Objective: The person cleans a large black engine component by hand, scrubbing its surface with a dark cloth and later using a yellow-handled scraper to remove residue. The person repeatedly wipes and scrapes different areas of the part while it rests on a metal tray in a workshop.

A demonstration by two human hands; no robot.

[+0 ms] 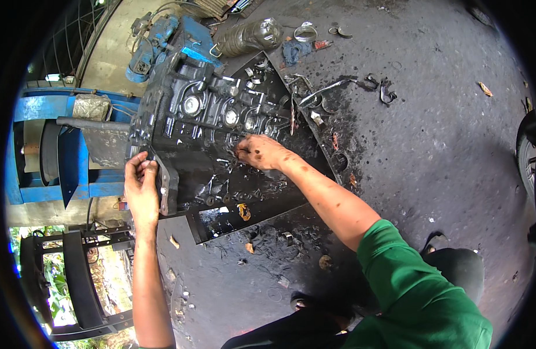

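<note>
A dark, oily engine block rests on a large black metal tray, with several round shiny bores or seats showing along it. My left hand is at the block's left end, its fingers and thumb curled over the edge beside a metal flange. My right hand, stained with black grease, reaches to the block's near side. Its fingers are bent inward and closed, and whatever they hold is hidden. Small bolts and parts lie in the tray near it.
A blue metal machine frame stands at the left. Behind the block are a blue vise-like machine and a plastic bottle of dark liquid. Metal bits, a rag and a ring lie on the oily floor. A wheel shows at right.
</note>
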